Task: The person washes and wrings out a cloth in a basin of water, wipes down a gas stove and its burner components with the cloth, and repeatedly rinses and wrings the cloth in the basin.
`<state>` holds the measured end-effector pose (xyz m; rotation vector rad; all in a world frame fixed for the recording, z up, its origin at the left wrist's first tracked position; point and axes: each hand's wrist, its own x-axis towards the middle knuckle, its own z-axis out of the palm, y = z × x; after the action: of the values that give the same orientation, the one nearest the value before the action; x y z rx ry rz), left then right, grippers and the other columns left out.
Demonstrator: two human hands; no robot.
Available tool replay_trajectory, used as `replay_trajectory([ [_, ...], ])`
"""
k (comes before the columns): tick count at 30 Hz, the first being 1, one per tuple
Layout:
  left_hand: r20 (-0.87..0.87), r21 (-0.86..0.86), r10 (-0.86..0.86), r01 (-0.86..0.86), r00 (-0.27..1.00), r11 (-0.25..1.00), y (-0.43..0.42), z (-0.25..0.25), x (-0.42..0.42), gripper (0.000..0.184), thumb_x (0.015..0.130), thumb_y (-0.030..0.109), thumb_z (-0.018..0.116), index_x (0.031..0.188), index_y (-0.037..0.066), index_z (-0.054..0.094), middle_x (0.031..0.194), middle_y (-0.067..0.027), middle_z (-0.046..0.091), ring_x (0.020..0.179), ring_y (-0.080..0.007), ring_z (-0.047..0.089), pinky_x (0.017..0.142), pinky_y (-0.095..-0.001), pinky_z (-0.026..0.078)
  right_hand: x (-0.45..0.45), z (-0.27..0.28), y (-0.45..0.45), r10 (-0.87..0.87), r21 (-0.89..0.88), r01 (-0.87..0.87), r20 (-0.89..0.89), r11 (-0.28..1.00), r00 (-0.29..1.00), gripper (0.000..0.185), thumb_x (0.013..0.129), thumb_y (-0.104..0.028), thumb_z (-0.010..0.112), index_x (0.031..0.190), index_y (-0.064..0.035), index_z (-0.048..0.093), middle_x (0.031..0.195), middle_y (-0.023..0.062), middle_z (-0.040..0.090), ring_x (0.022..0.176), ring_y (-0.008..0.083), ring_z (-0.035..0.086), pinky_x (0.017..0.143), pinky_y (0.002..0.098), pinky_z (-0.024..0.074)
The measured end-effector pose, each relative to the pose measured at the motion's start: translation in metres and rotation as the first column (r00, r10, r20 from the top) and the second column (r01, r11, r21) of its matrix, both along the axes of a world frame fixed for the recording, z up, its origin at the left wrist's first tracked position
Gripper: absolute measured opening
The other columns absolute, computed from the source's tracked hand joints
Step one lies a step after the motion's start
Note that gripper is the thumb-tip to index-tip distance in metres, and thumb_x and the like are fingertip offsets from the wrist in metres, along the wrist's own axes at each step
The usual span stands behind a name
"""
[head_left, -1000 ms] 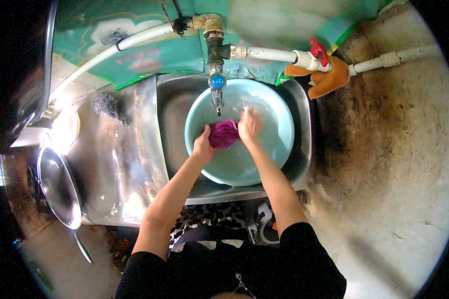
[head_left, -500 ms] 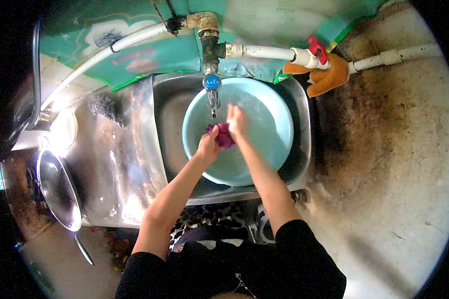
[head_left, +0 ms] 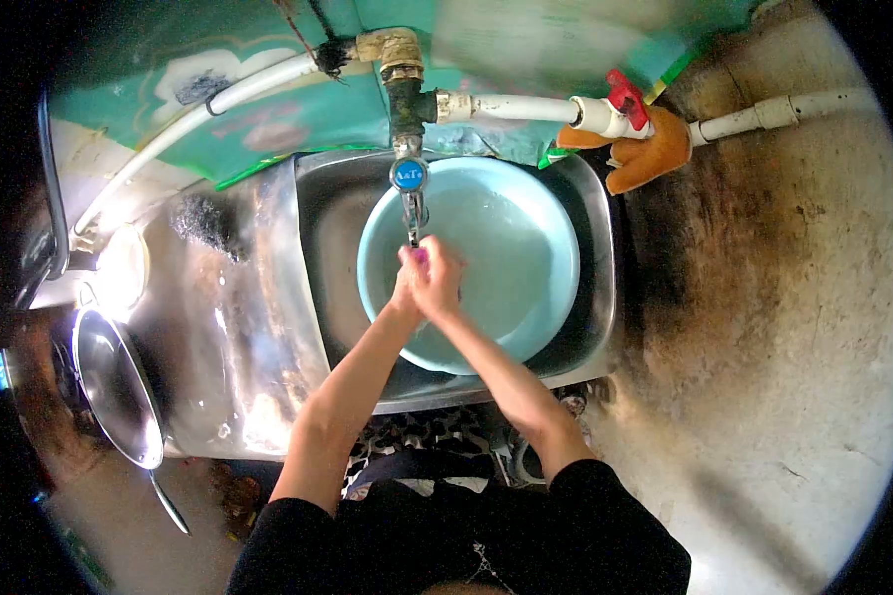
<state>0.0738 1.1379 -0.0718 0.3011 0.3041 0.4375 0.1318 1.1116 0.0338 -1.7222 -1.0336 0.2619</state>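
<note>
Both hands are pressed together under the tap (head_left: 413, 213), above the light blue basin (head_left: 566, 248). Between them is a small purple cloth (head_left: 420, 256); only a bit of it shows at the fingertips. My left hand (head_left: 404, 290) is closed round the cloth from the left, partly covered by the other hand. My right hand (head_left: 441, 278) wraps over it from the right, its fingers closed. Cloudy water lies in the basin, which sits inside a steel sink (head_left: 335, 213).
A dark scouring pad (head_left: 203, 223) lies on the steel drainboard (head_left: 258, 327) at left. Beyond it stands a pan (head_left: 119, 387) with its handle toward me. Behind the sink, an orange-brown glove (head_left: 655, 154) hangs on the white pipe by a red valve handle (head_left: 626, 99).
My right hand has come left from over the water and closed against my left hand. The purple cloth, plainly visible before, is now mostly covered. The view has shifted slightly.
</note>
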Motion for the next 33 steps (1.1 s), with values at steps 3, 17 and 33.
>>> replay_trajectory([
  [3,-0.551,-0.166,-0.016,-0.091,0.834,0.982,-0.009,0.017,0.005,0.032,0.092,0.034,0.037,0.106,0.009,0.050,0.098,-0.0052,0.055,0.089,-0.0184,0.054,0.076,-0.0361,0.047,0.034,-0.060,0.019,-0.155,-0.328,0.068,-0.247,0.942,0.957,0.027,0.082,-0.028,0.053,0.074,-0.0036,0.046,0.067,0.0176,0.054,0.065,0.0356,0.055,0.057,0.0424,0.0407],
  [17,-0.154,-0.284,-0.053,0.007,0.987,0.959,0.000,-0.044,-0.010,0.027,0.087,0.034,0.042,0.091,0.010,0.054,0.084,-0.0073,0.059,0.079,-0.0215,0.057,0.073,-0.0368,0.047,-0.002,-0.018,-0.020,-0.061,-0.201,0.021,-0.196,0.979,0.979,0.017,0.078,-0.020,0.060,0.083,-0.0050,0.055,0.070,0.0136,0.056,0.065,0.0289,0.056,0.064,0.0376,0.0431],
  [33,-0.327,-0.395,0.040,-0.175,0.944,0.902,0.006,0.047,0.003,0.039,0.090,0.040,0.036,0.099,0.006,0.054,0.094,-0.0113,0.059,0.092,-0.0253,0.054,0.084,-0.0423,0.042,0.020,-0.061,-0.014,-0.059,-0.217,0.012,-0.212,0.976,0.976,0.023,0.083,-0.030,0.053,0.082,-0.0081,0.056,0.079,0.0132,0.057,0.073,0.0331,0.056,0.064,0.0425,0.0436],
])
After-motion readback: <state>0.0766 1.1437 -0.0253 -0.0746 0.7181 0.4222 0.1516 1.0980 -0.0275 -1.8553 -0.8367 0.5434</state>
